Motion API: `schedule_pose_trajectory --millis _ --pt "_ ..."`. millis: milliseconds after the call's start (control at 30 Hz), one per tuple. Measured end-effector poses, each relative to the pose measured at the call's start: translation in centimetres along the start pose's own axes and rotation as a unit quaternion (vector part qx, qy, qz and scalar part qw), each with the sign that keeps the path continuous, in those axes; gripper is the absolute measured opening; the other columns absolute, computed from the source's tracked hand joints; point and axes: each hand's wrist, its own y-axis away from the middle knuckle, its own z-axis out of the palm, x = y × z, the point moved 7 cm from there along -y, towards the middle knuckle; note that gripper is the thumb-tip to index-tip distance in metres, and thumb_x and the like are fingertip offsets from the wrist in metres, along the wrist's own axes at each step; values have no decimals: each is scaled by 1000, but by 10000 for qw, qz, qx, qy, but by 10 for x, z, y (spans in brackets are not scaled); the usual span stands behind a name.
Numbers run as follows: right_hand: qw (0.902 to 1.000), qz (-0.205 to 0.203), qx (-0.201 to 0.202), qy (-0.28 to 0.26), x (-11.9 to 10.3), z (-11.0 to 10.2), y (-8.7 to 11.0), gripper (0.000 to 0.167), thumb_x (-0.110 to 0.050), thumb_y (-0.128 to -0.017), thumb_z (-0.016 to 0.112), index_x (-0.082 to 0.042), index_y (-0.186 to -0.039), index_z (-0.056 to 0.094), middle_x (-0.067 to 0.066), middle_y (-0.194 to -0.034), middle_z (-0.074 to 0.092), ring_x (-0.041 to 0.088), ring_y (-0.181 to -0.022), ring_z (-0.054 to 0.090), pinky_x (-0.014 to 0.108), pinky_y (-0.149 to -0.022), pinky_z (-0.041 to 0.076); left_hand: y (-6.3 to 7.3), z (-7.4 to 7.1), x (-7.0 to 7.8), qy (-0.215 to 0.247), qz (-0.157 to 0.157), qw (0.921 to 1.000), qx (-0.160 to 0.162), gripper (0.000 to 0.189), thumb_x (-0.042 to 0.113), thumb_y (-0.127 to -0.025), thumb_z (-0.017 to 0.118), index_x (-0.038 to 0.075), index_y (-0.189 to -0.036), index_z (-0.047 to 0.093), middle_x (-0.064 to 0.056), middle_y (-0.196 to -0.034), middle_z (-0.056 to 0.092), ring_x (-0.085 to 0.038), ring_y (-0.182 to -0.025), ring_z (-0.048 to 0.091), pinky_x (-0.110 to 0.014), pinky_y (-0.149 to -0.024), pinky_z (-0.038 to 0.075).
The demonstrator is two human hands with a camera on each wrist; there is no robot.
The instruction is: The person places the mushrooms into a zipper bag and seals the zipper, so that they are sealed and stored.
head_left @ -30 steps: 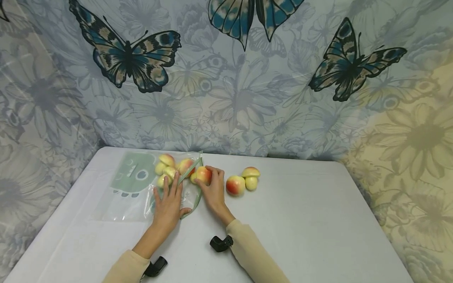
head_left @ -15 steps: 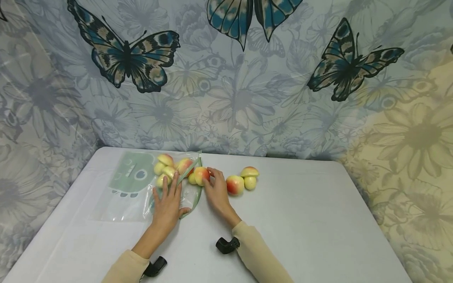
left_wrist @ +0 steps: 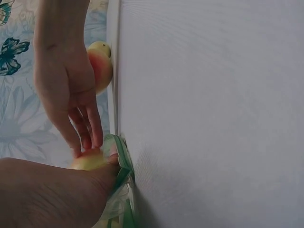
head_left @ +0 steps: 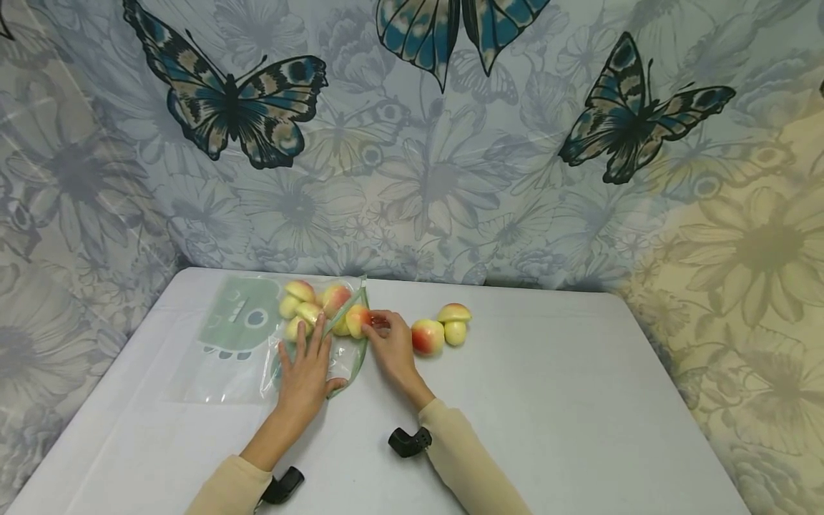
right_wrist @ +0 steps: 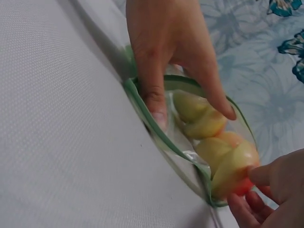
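In the head view a clear zip bag (head_left: 222, 372) with green edging lies on the table, several red-and-yellow mushroom-shaped pieces (head_left: 300, 290) inside it. My left hand (head_left: 302, 379) rests across the bag near its mouth, fingers straight and spread. At that mouth my right hand (head_left: 395, 350) pinches the end of another mushroom (head_left: 357, 321) with thumb and fingertips. Most of this mushroom is within the green rim (right_wrist: 164, 140), as the right wrist view shows. Both hands also appear in the left wrist view, where the held mushroom (left_wrist: 90, 160) is partly covered.
To the right of the bag, two more mushrooms (head_left: 428, 337) lie on the white table (head_left: 547, 400). A butterfly-patterned cloth (head_left: 438, 179) hangs behind the table's back edge. Each wrist wears a black camera (head_left: 410, 442).
My right hand has shifted its grip on the mushroom, moving right and then slightly back left. The mushroom has slid left, deeper into the bag. My left hand has stayed in place.
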Motion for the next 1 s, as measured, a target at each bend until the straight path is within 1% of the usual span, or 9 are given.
schedule_pose_trajectory --millis 100,200,433,600,700,833,900,1000 --pt "10000 -26 15 46 2 1 0 21 2 -84 72 4 -105 70 16 -95 69 29 -86 68 24 -75 55 -1 2 1 -13 -9 10000 -67 90 37 -70 83 -4 -141 46 -16 -163 11 -46 -146 9 -77 -104 16" --pt "10000 -68 -31 52 2 3 0 19 4 -83 71 3 -103 71 15 -93 70 28 -83 68 22 -73 53 -1 3 1 -44 -6 10000 -89 90 38 -70 83 -4 -141 47 -16 -163 11 -46 -146 9 -77 -104 17" --pt "9998 82 -190 -81 3 6 -1 18 1 -86 70 1 -104 72 13 -101 71 27 -86 69 22 -72 54 -1 2 1 -30 -17 10000 -30 90 38 -70 83 -5 -141 46 -16 -163 10 -46 -146 9 -76 -104 17" --pt "9987 244 -399 -189 0 12 0 20 0 -89 67 1 -108 72 14 -107 70 26 -90 70 21 -74 54 0 0 1 34 2 9999 121 91 37 -68 84 -4 -141 46 -16 -163 11 -47 -145 10 -76 -104 18" --pt "9972 262 -601 -357 -1 17 1 21 4 -90 64 5 -110 70 18 -110 69 30 -89 70 21 -73 55 0 -1 1 59 32 9997 242 92 36 -67 84 -4 -141 46 -16 -162 13 -48 -145 11 -76 -103 18" --pt "9948 134 -812 -596 -3 22 2 20 11 -90 60 15 -109 66 29 -111 65 43 -86 68 32 -71 58 1 -2 3 72 79 9990 429 92 35 -65 85 -3 -139 48 -15 -163 12 -48 -145 12 -77 -102 19" --pt "9939 88 -885 -654 -4 22 3 20 13 -90 58 17 -108 65 31 -111 65 47 -87 67 36 -72 59 1 -2 3 66 88 9988 481 91 35 -64 86 -2 -138 48 -14 -163 12 -47 -145 12 -77 -102 20" --pt "9936 64 -996 -525 -6 22 3 20 10 -91 59 14 -109 67 28 -110 67 43 -89 68 30 -73 58 1 -3 3 35 94 9986 520 90 34 -64 87 -2 -137 50 -15 -162 13 -48 -144 14 -77 -101 22"
